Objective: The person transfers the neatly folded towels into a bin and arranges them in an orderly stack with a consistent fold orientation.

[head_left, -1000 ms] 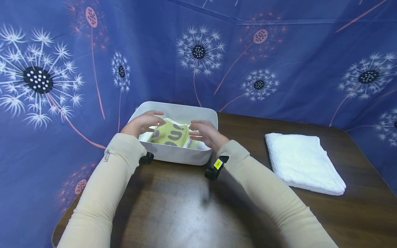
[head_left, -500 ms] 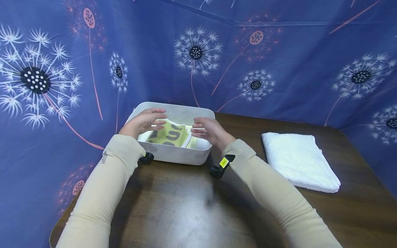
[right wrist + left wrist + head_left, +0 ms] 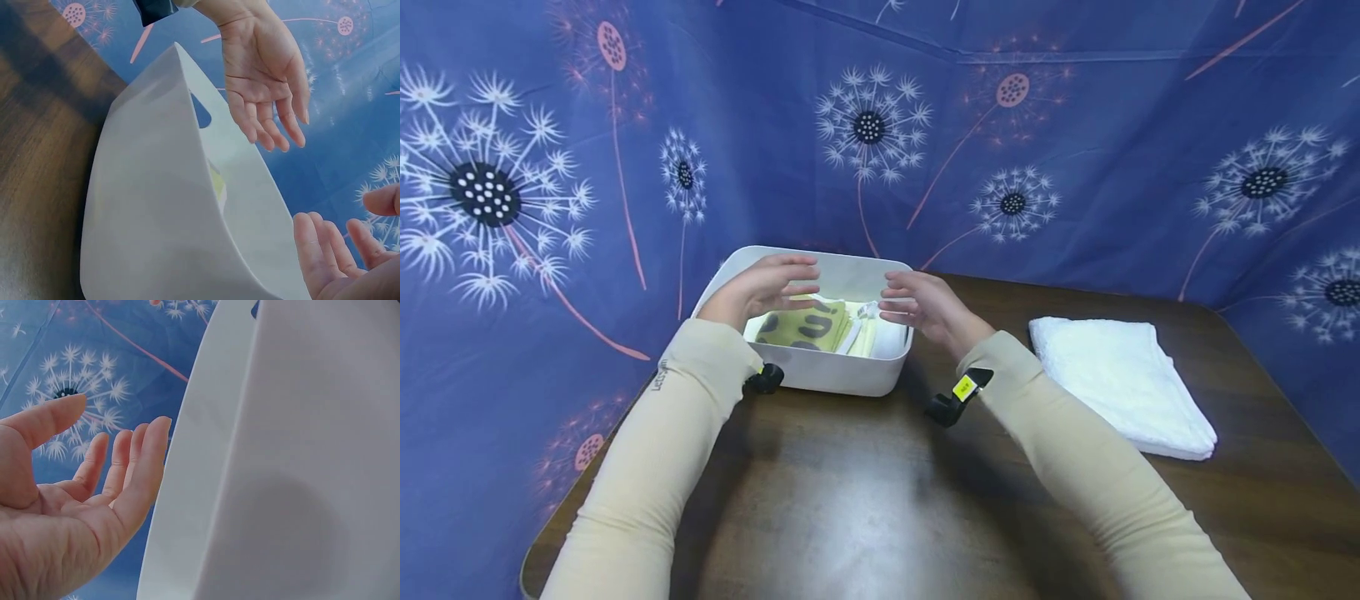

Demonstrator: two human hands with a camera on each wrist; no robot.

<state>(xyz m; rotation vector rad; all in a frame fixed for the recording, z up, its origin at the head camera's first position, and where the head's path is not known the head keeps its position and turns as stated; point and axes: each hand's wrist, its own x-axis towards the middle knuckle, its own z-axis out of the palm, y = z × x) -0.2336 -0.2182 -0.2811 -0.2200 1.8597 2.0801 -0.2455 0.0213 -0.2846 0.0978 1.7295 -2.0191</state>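
Observation:
A white plastic bin (image 3: 820, 371) stands on the table by the left part of the curtain. Inside lies a folded yellow-green cloth (image 3: 801, 325) with grey lettering, with some white and pale yellow fabric (image 3: 863, 329) beside it. Above the bin's left part I hold my left hand (image 3: 760, 287), fingers spread and slightly bent, gripping nothing. Over its right side my right hand (image 3: 932, 308) faces it, bare and relaxed. The right wrist view has both hands, the left (image 3: 262, 81) at the top and the right (image 3: 350, 269) low down, near the bin's wall (image 3: 150, 175).
A folded white towel (image 3: 1112, 375) lies on the right of the brown wooden table (image 3: 850, 500). Behind and to the left hangs a blue curtain (image 3: 760, 133) with dandelion prints. The bin has a handle hole (image 3: 201, 111) in one end.
Both hands have shifted right over the bin, and the gap between them is slightly wider. More fabric at the bin's right end shows. The head view has turned slightly right.

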